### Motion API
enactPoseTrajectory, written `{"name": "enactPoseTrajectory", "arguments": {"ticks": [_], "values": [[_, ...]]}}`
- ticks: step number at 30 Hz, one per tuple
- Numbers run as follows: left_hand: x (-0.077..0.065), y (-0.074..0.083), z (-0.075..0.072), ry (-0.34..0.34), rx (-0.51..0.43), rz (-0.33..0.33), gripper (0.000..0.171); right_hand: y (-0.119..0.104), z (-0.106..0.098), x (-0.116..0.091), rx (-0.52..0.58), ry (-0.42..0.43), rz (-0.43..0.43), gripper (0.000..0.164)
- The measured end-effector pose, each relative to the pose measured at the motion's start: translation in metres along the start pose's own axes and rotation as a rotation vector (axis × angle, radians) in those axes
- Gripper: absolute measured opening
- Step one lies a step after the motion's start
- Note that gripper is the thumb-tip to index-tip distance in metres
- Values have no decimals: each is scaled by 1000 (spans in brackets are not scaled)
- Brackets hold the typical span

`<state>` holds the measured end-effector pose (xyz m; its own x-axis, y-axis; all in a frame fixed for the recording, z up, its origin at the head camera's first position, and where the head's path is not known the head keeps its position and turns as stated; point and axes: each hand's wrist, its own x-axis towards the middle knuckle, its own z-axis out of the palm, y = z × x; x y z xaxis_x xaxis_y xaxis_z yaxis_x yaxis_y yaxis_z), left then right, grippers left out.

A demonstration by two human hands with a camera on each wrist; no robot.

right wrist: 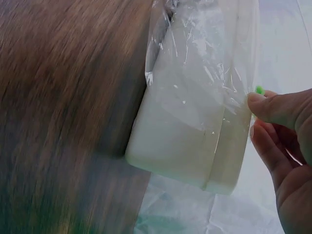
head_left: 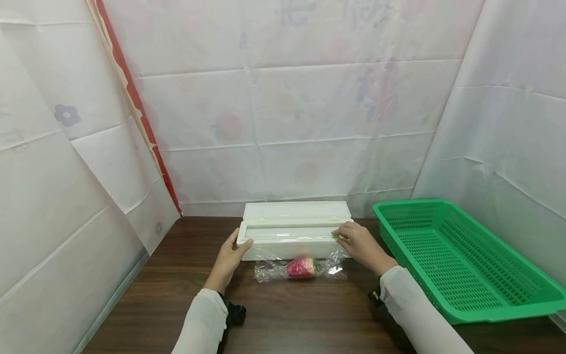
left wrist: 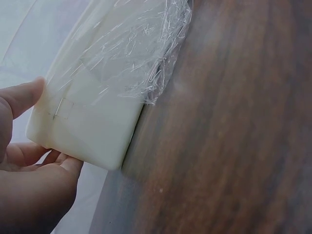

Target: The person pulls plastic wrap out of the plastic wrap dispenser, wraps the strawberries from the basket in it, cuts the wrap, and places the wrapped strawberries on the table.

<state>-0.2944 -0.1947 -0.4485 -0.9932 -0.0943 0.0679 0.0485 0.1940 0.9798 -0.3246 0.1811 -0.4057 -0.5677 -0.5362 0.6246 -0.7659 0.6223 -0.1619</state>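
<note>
A white cling film dispenser [head_left: 283, 248] stands on the table with its lid [head_left: 296, 210] tilted up at the back. My left hand [head_left: 228, 256] grips its left end, thumb on the top edge and fingers around the end wall [left wrist: 83, 131]. At the right end of the top, my right hand [head_left: 360, 244] pinches a small green slide cutter [right wrist: 260, 90], mostly hidden by the fingertips. Clear cling film [head_left: 270, 270] hangs down over the dispenser's front onto the table. A pink-red fruit [head_left: 301, 267] with a pale yellow-green end lies at the film, in front of the dispenser.
A green plastic basket [head_left: 446, 314] with slotted walls stands on the right of the dark wooden table [head_left: 283, 314], close to my right forearm. White sheeting [head_left: 300, 108] hangs behind the table and on both sides. A red strip [head_left: 137, 105] runs down the back left corner.
</note>
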Motion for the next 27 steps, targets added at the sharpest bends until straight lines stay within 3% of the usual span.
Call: {"name": "enactPoseTrajectory", "arguments": {"ticks": [17, 27], "values": [[0, -1, 1, -2, 11, -1, 84, 1, -3, 4, -3, -108, -18, 27], [0, 0, 1, 3, 15, -7, 84, 1, -3, 7, -16, -130, -44, 30]]}}
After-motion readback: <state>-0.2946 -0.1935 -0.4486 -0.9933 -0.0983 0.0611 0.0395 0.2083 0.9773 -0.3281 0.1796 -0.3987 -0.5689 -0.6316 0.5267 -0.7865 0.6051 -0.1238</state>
